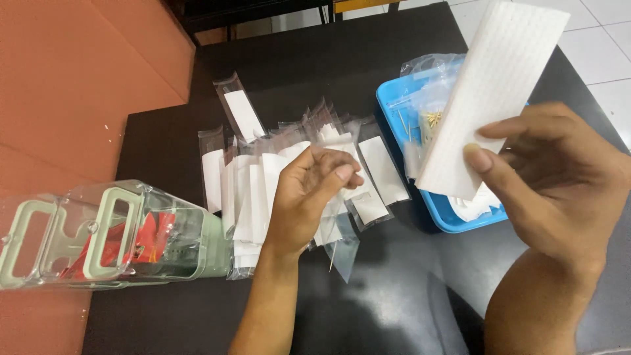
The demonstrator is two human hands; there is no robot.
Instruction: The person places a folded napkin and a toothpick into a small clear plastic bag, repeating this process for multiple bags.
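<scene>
My right hand (559, 184) grips a white ribbed foam strip (490, 98) over the blue plastic tray (394, 98); my left hand (309, 190) pinches a thin pin (332, 256) above clear cellophane sachets (250, 190); next, I judge, careful pin alignment.

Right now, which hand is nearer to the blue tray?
Right. The right hand holds a white foam strip directly over the blue tray. The left hand is off to its left, over the clear plastic sleeves.
</scene>
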